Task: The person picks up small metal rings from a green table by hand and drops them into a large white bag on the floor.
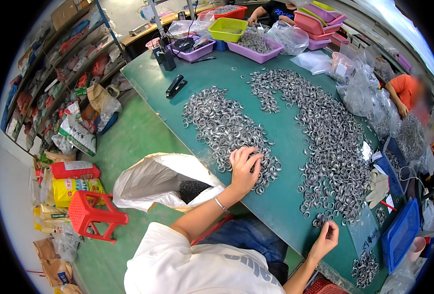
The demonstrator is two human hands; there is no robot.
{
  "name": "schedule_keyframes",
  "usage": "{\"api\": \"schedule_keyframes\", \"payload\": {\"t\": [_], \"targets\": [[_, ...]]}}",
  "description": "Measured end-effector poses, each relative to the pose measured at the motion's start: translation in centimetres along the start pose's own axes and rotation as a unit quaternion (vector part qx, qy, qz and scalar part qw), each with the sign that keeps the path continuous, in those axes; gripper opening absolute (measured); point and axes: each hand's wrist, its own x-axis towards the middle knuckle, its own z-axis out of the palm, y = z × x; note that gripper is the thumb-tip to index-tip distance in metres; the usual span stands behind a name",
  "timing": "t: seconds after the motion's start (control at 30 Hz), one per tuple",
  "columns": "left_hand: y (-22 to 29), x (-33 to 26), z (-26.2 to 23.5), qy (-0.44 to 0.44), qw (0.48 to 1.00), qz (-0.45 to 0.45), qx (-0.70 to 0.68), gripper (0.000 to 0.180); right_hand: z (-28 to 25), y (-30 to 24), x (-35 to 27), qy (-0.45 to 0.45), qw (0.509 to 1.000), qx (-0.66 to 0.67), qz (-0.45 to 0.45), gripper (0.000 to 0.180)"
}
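Note:
My left hand (246, 169) rests on the lower end of a pile of small grey metal rings (227, 120), its fingers curved and spread apart. At the near end of a second, longer pile of rings (331, 147), my right hand (326, 237) pinches with thumb and finger at a few darker rings (319, 221); how many is hidden. Both piles lie loose on the green tabletop (276, 128). Below my left forearm, a white sack (141, 183) gapes at the table edge, with dark small pieces (191, 190) inside.
A black stapler (176, 87) lies near the left edge. Purple (258, 55) and yellow-green trays (227, 29) stand at the back. A blue basket (401, 232), a glove (378, 187) and a small ring heap (364, 269) are at right. A red stool (97, 215) stands left. Two other people work beyond.

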Motion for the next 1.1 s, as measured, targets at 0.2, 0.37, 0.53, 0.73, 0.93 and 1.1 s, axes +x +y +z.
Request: {"api": "schedule_keyframes", "payload": {"t": [0.2, 0.37, 0.53, 0.73, 0.93, 1.1], "targets": [[1.3, 0.7, -0.9, 0.043, 0.997, 0.045, -0.05, 0.025, -0.3, -0.8, 0.1, 0.027, 0.987, 0.134, 0.088, 0.02], [6.3, 0.3, -2.6, -0.031, 0.973, 0.051, -0.223, 0.03, 0.0, -2.0, -0.6, 0.013, 0.962, 0.225, 0.153, 0.03], [10.8, -2.2, -1.7, -0.256, 0.885, 0.014, -0.388, 0.034, 1.0, -3.7, -1.8, -0.029, 0.941, 0.281, 0.186, 0.027], [12.1, -3.8, -1.7, -0.437, 0.792, -0.107, -0.412, 0.037, 2.3, -6.2, -4.1, -0.071, 0.99, 0.107, 0.064, 0.016], [11.9, -5.5, -1.2, -0.515, 0.571, -0.334, -0.545, 0.026, 2.7, -6.9, -4.2, -0.063, 0.961, -0.115, -0.242, 0.025], [11.9, -5.6, -1.0, -0.468, 0.56, -0.375, -0.572, 0.026, 1.2, -6.5, -2.7, -0.114, 0.945, -0.12, -0.281, 0.023]]}}
